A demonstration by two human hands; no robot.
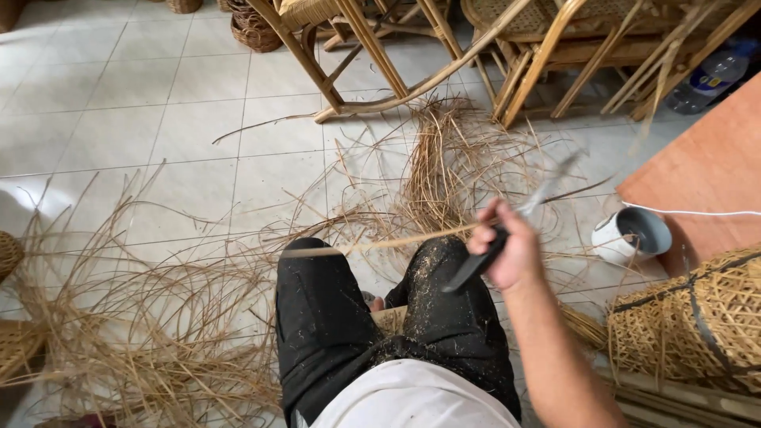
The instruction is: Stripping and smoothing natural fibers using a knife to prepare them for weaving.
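Note:
My right hand (507, 255) is closed around the black handle of a knife (476, 265); its blade, blurred by motion, points up and to the right. A long thin rattan strip (372, 244) runs from above my left knee across to that hand, and the hand seems to touch its right end. My legs in black trousers (333, 325), dusted with shavings, fill the lower middle. My left hand is out of sight.
Loose rattan strips (143, 333) lie piled on the tiled floor at left and ahead. Rattan chair frames (412, 55) stand at the top. A white cup (632, 235), an orange board (705, 174) and a woven basket (697, 325) are at right.

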